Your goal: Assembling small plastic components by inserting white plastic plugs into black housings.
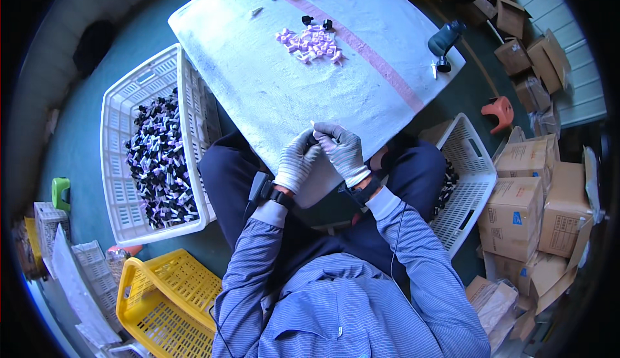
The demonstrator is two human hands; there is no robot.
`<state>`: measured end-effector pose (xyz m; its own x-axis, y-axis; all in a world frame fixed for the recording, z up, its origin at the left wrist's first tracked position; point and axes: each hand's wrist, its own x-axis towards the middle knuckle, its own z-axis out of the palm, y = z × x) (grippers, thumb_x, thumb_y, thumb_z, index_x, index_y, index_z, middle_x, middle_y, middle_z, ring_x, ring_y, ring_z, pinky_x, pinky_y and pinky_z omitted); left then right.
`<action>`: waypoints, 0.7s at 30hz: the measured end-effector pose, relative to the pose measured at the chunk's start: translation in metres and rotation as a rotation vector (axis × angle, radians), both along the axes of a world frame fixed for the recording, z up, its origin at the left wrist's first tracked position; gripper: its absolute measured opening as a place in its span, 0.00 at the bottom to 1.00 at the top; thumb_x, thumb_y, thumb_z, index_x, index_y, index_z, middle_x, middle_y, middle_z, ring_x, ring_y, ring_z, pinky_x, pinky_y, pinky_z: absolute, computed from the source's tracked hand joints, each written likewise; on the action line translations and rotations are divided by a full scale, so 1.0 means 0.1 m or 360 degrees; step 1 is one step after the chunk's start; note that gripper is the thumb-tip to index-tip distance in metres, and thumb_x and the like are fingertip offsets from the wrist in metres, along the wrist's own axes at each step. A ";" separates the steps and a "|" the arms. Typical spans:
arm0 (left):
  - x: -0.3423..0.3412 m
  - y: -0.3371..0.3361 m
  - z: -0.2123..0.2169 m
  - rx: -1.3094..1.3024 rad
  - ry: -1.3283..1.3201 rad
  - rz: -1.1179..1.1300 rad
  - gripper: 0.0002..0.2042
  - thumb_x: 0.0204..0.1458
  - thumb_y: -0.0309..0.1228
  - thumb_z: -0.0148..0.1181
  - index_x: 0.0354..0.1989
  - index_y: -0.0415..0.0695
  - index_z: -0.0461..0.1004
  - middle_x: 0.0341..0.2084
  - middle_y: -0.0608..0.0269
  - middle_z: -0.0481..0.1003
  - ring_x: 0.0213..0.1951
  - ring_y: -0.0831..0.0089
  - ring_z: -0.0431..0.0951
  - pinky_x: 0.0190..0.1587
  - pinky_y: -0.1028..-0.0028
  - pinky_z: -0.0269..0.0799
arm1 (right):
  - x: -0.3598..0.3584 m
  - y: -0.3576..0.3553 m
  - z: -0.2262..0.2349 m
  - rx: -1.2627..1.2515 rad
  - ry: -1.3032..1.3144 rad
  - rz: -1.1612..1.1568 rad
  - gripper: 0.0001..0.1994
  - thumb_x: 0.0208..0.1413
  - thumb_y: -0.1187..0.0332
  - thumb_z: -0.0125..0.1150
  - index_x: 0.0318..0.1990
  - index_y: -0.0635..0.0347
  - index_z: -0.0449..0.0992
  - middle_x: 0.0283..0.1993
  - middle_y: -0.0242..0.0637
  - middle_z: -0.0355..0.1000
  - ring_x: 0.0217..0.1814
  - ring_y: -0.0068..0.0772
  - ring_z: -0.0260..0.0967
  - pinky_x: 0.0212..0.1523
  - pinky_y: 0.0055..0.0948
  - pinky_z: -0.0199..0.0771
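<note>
Both my hands wear pale striped work gloves and meet over the near edge of the white-covered table [258, 99]. My left hand [297, 161] is closed, its fingertips pinched against those of the right. My right hand [342, 152] is closed too, its glove greyed at the fingers. Between them a small white-tipped piece [313, 124] pokes up; the rest of it is hidden by the fingers. Farther up the table lies a heap of small pink caps [311, 44], with black caps [307, 20] at its far side.
Left of me stands a white crate [187, 119] full of black, white and pink pieces; a yellow basket [152, 319] is below it. Another white crate [468, 157] and cardboard boxes [513, 209] stand right. A dark bottle-shaped object [445, 38] sits at the table's right edge. Another person bends beyond.
</note>
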<state>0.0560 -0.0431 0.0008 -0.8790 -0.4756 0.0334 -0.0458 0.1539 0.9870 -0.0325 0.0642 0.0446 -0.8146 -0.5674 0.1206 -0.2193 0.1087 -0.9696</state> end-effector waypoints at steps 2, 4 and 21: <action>-0.01 -0.01 -0.01 -0.0125 -0.0016 0.0015 0.20 0.51 0.27 0.61 0.53 0.41 0.71 0.39 0.50 0.77 0.39 0.58 0.78 0.45 0.67 0.73 | 0.06 0.01 0.01 0.0031 0.0120 -0.0046 0.09 0.54 0.72 0.64 0.42 0.62 0.80 0.39 0.39 0.79 0.40 0.27 0.77 0.42 0.24 0.76; -0.02 -0.01 0.00 -0.0161 0.0022 0.0025 0.20 0.51 0.28 0.61 0.53 0.41 0.71 0.39 0.50 0.77 0.40 0.58 0.78 0.45 0.66 0.73 | 0.07 0.01 0.01 0.0063 0.0241 -0.0096 0.08 0.54 0.73 0.65 0.42 0.62 0.80 0.39 0.40 0.79 0.40 0.30 0.77 0.41 0.25 0.76; 0.02 -0.02 -0.03 0.0053 0.0200 -0.0056 0.20 0.50 0.30 0.63 0.52 0.39 0.71 0.39 0.48 0.76 0.42 0.57 0.78 0.46 0.66 0.73 | -0.19 -0.20 0.44 0.0310 0.0600 0.0188 0.12 0.55 0.72 0.58 0.47 0.57 0.75 0.38 0.43 0.75 0.41 0.43 0.75 0.40 0.34 0.75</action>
<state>0.0580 -0.0449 -0.0020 -0.8850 -0.4474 0.1293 0.0837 0.1203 0.9892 -0.0510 0.0446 0.0884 -0.6622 -0.6956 0.2786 -0.5757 0.2343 -0.7834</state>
